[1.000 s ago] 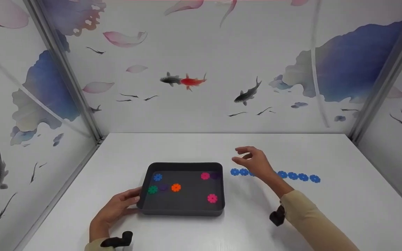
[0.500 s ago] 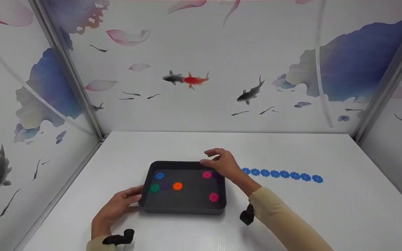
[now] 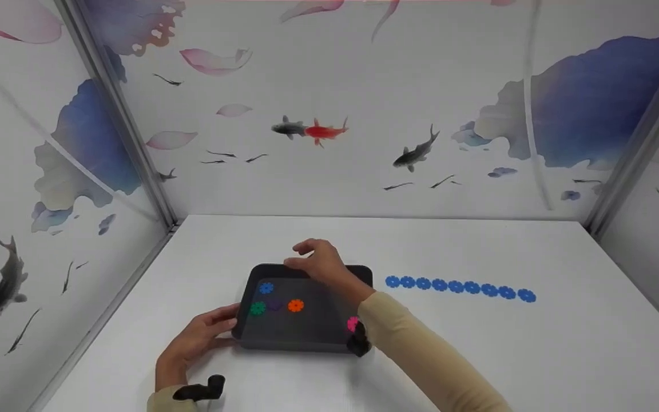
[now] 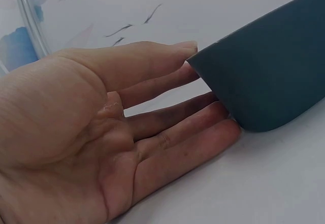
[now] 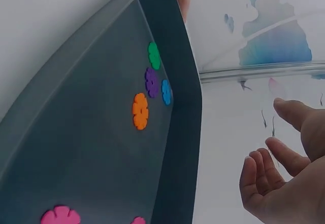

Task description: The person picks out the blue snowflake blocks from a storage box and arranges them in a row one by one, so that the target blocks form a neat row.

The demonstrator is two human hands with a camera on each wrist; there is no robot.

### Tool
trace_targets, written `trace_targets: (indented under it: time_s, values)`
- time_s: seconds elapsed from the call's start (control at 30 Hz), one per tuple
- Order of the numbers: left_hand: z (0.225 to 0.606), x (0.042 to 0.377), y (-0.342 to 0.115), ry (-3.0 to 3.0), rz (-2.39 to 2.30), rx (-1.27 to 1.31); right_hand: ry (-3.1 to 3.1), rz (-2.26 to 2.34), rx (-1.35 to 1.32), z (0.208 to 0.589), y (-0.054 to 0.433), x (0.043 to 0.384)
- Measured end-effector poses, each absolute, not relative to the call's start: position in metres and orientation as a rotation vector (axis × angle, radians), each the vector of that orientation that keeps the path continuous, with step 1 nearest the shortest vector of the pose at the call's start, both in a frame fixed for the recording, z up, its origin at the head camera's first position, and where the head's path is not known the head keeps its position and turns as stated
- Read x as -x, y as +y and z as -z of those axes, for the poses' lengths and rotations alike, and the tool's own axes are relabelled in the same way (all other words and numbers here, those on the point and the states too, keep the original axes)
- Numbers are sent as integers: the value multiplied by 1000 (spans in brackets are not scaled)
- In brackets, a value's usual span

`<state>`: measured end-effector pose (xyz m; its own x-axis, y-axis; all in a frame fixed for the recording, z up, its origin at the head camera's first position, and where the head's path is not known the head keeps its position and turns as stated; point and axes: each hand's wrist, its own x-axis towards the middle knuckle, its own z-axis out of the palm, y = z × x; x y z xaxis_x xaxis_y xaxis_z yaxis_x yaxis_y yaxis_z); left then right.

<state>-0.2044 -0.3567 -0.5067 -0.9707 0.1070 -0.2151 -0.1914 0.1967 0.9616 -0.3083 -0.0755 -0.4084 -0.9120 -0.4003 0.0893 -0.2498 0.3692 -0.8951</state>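
A dark grey rectangular tray (image 3: 301, 345) sits on the white table. My left hand (image 3: 195, 340) is at its left side; in the left wrist view, the extended fingers touch the tray's outer wall (image 4: 269, 71). Inside the tray lie small flower-shaped plastic pieces: blue (image 3: 266, 288), green (image 3: 258, 308), purple (image 5: 152, 83), orange (image 3: 296, 305) and pink (image 5: 61, 216). My right hand (image 3: 319, 262) hovers above the tray's back edge, thumb and index finger apart, with nothing between them. Its forearm hides the tray's back right corner in the head view.
To the right of the tray, several blue flower pieces (image 3: 456, 286) form a nearly straight row on the table (image 3: 478, 355). White panels (image 3: 364, 183) printed with fish and petals enclose the table at the back and sides.
My right hand has travelled left, from over the blue row to above the tray's back edge, uncovering the whole row. My left hand keeps its place at the tray's side.
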Motion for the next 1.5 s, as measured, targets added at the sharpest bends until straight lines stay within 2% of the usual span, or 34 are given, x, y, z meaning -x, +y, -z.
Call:
trace_targets:
  time_s: [0.33,0.87,1.13,1.5]
  values:
    - [504,206,-354,2251,-1852,111,2455,1641,508,407,-113,312]
    - [506,205,-358,2216,-1877,57,2483,1664,174,456,-149,309]
    - [505,204,-359,2224,-1868,70,2542,1638,143,476,-156,309]
    - [507,202,-358,2243,-1829,47,2506,1628,147,483,-159,310]
